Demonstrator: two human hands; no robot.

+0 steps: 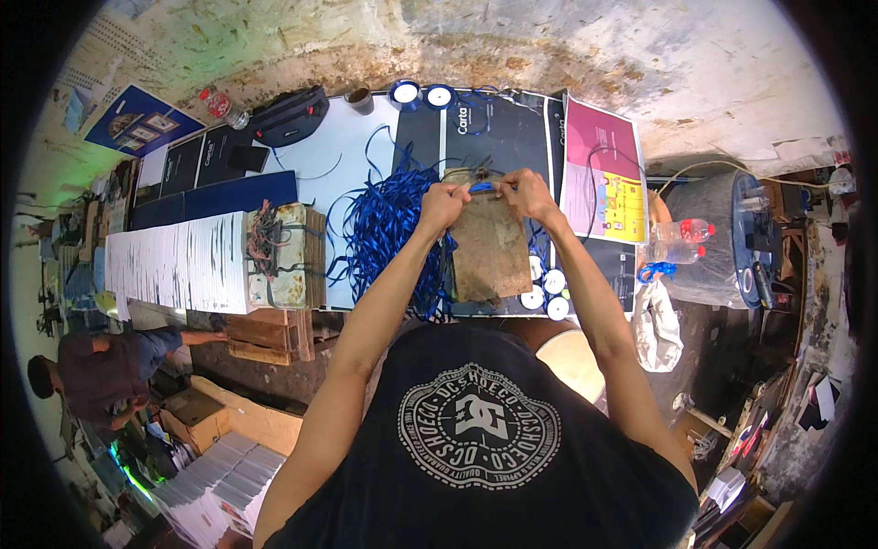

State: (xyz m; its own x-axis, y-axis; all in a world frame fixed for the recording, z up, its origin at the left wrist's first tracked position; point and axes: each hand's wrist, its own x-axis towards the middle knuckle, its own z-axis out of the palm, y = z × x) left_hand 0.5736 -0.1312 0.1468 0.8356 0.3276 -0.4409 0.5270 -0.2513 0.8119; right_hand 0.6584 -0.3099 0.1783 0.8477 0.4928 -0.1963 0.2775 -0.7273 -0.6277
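Observation:
A short stretch of blue ribbon [483, 187] runs between my two hands, across the far edge of a worn brown board [491, 245]. My left hand [443, 207] is closed, pinching the ribbon's left end. The right end is pinched by my right hand [530, 195], whose fingers are partly hidden. A large tangled heap of cut blue ribbons [384, 220] lies left of the board and reaches its edge. White ribbon spools [556, 282] are beside the board's lower right, near my right forearm.
Stacked white paper [178, 265] and a bundle of tied boards [291, 252] fill the table's left. Two blue spools [439, 96], a cup [360, 101] and a black bag [291, 116] sit at the back. Plastic bottles [677, 250] are at right. Another person [101, 371] is at far left.

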